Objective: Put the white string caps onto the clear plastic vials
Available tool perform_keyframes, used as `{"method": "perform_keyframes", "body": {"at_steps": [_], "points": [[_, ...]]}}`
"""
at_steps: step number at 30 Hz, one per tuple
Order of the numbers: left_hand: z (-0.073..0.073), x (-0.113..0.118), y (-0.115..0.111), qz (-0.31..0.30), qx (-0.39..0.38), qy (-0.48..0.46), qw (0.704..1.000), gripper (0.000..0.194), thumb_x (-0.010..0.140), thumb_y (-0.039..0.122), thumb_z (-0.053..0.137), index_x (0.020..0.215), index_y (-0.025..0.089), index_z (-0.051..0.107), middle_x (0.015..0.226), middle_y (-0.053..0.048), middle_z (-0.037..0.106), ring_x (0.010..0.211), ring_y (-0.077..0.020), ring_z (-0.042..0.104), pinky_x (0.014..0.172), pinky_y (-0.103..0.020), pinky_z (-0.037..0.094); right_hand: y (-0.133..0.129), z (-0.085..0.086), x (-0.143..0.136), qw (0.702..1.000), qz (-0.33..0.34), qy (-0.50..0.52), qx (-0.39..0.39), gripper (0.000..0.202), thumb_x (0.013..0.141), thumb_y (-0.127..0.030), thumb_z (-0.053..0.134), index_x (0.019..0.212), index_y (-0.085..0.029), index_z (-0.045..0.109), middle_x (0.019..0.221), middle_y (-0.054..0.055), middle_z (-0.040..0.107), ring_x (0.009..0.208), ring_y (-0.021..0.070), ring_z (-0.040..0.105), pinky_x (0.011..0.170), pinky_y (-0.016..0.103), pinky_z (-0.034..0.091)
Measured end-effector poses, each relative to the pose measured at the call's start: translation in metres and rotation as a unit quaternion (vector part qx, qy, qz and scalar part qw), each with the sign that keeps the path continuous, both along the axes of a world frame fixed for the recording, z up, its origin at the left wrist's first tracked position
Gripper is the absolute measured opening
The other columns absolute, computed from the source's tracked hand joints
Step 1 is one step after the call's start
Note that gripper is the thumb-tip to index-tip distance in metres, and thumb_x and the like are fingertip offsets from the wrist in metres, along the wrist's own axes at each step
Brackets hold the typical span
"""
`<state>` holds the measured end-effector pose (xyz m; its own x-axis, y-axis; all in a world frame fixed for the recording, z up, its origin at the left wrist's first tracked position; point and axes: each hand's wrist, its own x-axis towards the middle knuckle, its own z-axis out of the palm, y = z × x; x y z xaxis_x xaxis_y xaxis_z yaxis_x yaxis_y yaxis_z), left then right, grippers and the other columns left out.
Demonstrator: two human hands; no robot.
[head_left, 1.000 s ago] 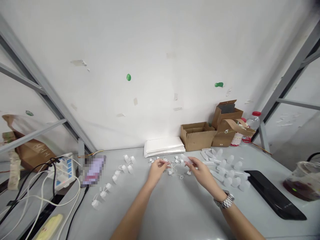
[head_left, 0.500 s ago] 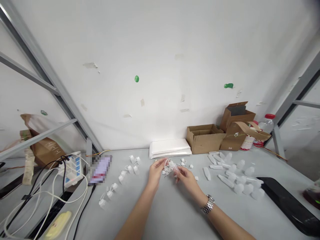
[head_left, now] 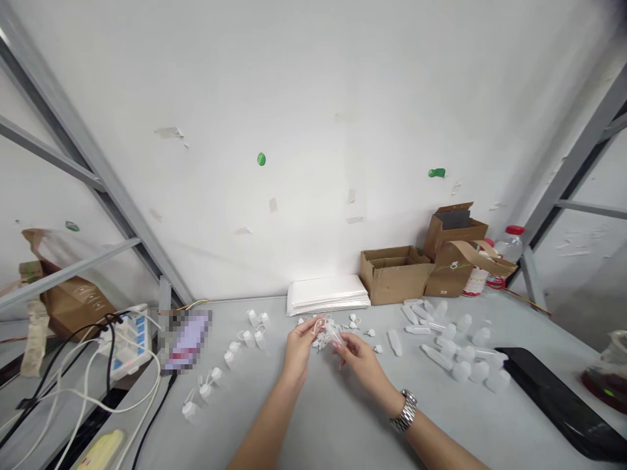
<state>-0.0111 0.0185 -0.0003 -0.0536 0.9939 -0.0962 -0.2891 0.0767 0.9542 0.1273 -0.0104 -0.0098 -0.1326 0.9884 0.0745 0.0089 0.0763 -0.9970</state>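
Observation:
My left hand (head_left: 300, 346) is closed on a small white looped cap (head_left: 319, 324) at the centre of the table. Close beside it, my right hand (head_left: 360, 358) pinches a clear plastic bottle (head_left: 336, 334), its top leaning toward the left hand. Cap and bottle look very near each other; whether they touch is unclear. A heap of white caps (head_left: 321, 341) lies behind and between the hands, partly hidden by them. Several capped bottles (head_left: 206, 390) stand in a slanting line on the left. Several uncapped bottles (head_left: 438, 358) lie or stand on the right.
Behind the hands lies a white stack (head_left: 328, 295), beside an open cardboard box (head_left: 399, 281) and a brown bag (head_left: 448, 271). A black tray (head_left: 558, 405) is at the right. On the left are a phone (head_left: 189, 339), a power strip (head_left: 130, 346) and loose cables.
The view has shifted slightly, so the table items appear farther left. Both hands remain together at the heap, with the left hand's cap now raised beside the bottle.

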Motion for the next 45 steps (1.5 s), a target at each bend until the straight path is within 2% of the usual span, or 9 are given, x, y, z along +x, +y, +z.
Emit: {"method": "perform_keyframes", "body": {"at_steps": [5, 10, 19, 25, 31, 38, 41, 43, 45], "points": [[-0.007, 0.004, 0.001, -0.031, -0.037, -0.057, 0.997, 0.033, 0.056, 0.033, 0.072, 0.085, 0.016, 0.07, 0.087, -0.008, 0.069, 0.077, -0.0159, 0.058, 0.069, -0.025, 0.04, -0.003, 0.0, -0.003, 1.0, 0.016, 0.012, -0.006, 0.03, 0.073, -0.044, 0.057, 0.088, -0.018, 0.061, 0.068, 0.001, 0.058, 0.056, 0.0131, 0.052, 0.053, 0.026, 0.047], [-0.002, 0.004, -0.001, -0.056, -0.039, -0.076, 0.995, 0.027, 0.06, 0.03, 0.07, 0.082, 0.015, 0.069, 0.085, -0.008, 0.068, 0.074, -0.0147, 0.059, 0.065, -0.023, 0.041, 0.0, -0.003, -0.003, 0.999, 0.024, 0.022, -0.004, 0.032, 0.073, -0.044, 0.057, 0.089, -0.018, 0.061, 0.073, 0.002, 0.058, 0.059, 0.0137, 0.053, 0.052, 0.026, 0.047], [0.008, 0.002, -0.002, -0.1, -0.066, -0.123, 0.985, 0.025, 0.062, 0.026, 0.068, 0.083, 0.011, 0.068, 0.091, -0.013, 0.069, 0.083, -0.0189, 0.062, 0.077, -0.028, 0.043, 0.003, -0.007, -0.002, 1.0, 0.02, 0.018, 0.003, 0.034, 0.072, -0.045, 0.057, 0.091, -0.018, 0.061, 0.076, 0.003, 0.059, 0.062, 0.014, 0.052, 0.051, 0.025, 0.047], [0.001, 0.002, -0.001, -0.134, -0.052, -0.129, 0.981, 0.028, 0.067, 0.031, 0.064, 0.086, 0.011, 0.067, 0.095, -0.014, 0.068, 0.086, -0.0205, 0.062, 0.075, -0.028, 0.044, 0.0, -0.001, -0.001, 0.999, 0.034, 0.009, 0.021, 0.034, 0.076, -0.046, 0.054, 0.095, -0.019, 0.061, 0.082, 0.004, 0.062, 0.064, 0.0146, 0.053, 0.053, 0.026, 0.047], [-0.001, 0.004, -0.002, -0.126, -0.031, -0.133, 0.983, 0.029, 0.065, 0.036, 0.067, 0.082, 0.012, 0.067, 0.095, -0.013, 0.067, 0.083, -0.0196, 0.061, 0.072, -0.028, 0.044, 0.0, -0.001, 0.0, 1.0, 0.014, -0.01, 0.021, 0.033, 0.076, -0.046, 0.052, 0.093, -0.019, 0.06, 0.079, 0.003, 0.061, 0.061, 0.0143, 0.053, 0.053, 0.026, 0.047], [0.003, 0.007, -0.005, -0.144, -0.044, -0.129, 0.98, 0.028, 0.063, 0.03, 0.07, 0.084, 0.012, 0.066, 0.091, -0.011, 0.068, 0.081, -0.017, 0.061, 0.074, -0.027, 0.043, -0.006, -0.002, -0.002, 0.996, -0.038, -0.07, 0.05, 0.024, 0.08, -0.04, 0.049, 0.09, -0.019, 0.056, 0.071, 0.001, 0.059, 0.057, 0.0142, 0.05, 0.056, 0.027, 0.043], [0.005, 0.006, -0.006, -0.166, -0.048, -0.118, 0.978, 0.029, 0.065, 0.031, 0.069, 0.087, 0.012, 0.066, 0.094, -0.012, 0.068, 0.083, -0.0174, 0.061, 0.074, -0.026, 0.042, -0.006, -0.005, -0.001, 0.988, -0.052, -0.117, 0.085, 0.022, 0.08, -0.038, 0.049, 0.09, -0.019, 0.056, 0.077, 0.003, 0.061, 0.063, 0.0159, 0.051, 0.061, 0.029, 0.042], [0.005, 0.005, -0.007, -0.17, -0.046, -0.116, 0.977, 0.029, 0.067, 0.033, 0.066, 0.087, 0.012, 0.066, 0.096, -0.012, 0.067, 0.086, -0.0186, 0.061, 0.077, -0.027, 0.042, -0.006, -0.008, 0.0, 0.973, -0.079, -0.176, 0.129, 0.021, 0.08, -0.037, 0.05, 0.09, -0.02, 0.057, 0.078, 0.004, 0.062, 0.067, 0.0178, 0.051, 0.065, 0.031, 0.04], [0.005, 0.005, -0.008, -0.164, -0.043, -0.112, 0.979, 0.03, 0.068, 0.035, 0.065, 0.087, 0.012, 0.067, 0.097, -0.013, 0.067, 0.088, -0.0201, 0.061, 0.081, -0.029, 0.042, -0.006, -0.01, 0.001, 0.943, -0.104, -0.255, 0.186, 0.02, 0.081, -0.036, 0.048, 0.088, -0.02, 0.058, 0.074, 0.004, 0.061, 0.066, 0.0188, 0.051, 0.07, 0.034, 0.037]]}}
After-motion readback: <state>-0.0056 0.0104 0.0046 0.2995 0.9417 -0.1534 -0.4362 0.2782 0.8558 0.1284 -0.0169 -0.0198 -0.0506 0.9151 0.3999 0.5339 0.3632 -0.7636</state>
